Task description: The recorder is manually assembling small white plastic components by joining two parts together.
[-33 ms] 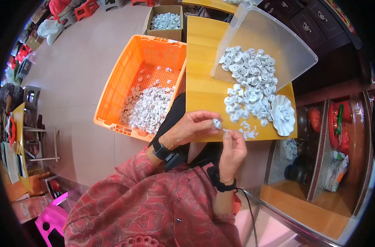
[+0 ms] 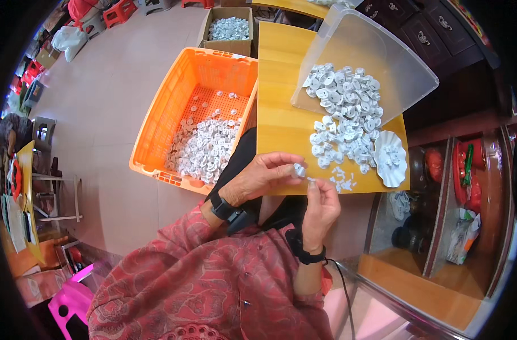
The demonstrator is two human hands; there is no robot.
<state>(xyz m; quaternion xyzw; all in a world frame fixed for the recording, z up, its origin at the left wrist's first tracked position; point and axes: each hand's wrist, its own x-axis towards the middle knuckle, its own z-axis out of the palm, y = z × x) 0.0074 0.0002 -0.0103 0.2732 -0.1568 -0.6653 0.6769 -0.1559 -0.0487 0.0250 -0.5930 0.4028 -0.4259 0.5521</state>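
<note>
Near the front edge of the yellow wooden table [image 2: 281, 90], my left hand [image 2: 261, 175] pinches a small white round plastic part [image 2: 299, 169] between thumb and fingers. Close beside it, my right hand [image 2: 322, 211] has thumb and finger closed on a tiny white plastic piece [image 2: 311, 179], held near the round part. Whether the two touch is too small to tell. A heap of similar white round parts [image 2: 349, 105] spills from a tipped clear plastic bin [image 2: 392, 68] onto the table. Several tiny white pieces [image 2: 343, 182] lie scattered by the front edge.
At the table's right, a white scalloped dish [image 2: 386, 178] holds small white pieces. An orange crate [image 2: 159, 124] with many white parts stands to the left. Behind it is a cardboard box [image 2: 248, 46] of pale parts. A shelf unit [image 2: 434, 238] stands at the right, a pink stool [image 2: 71, 303] lower left.
</note>
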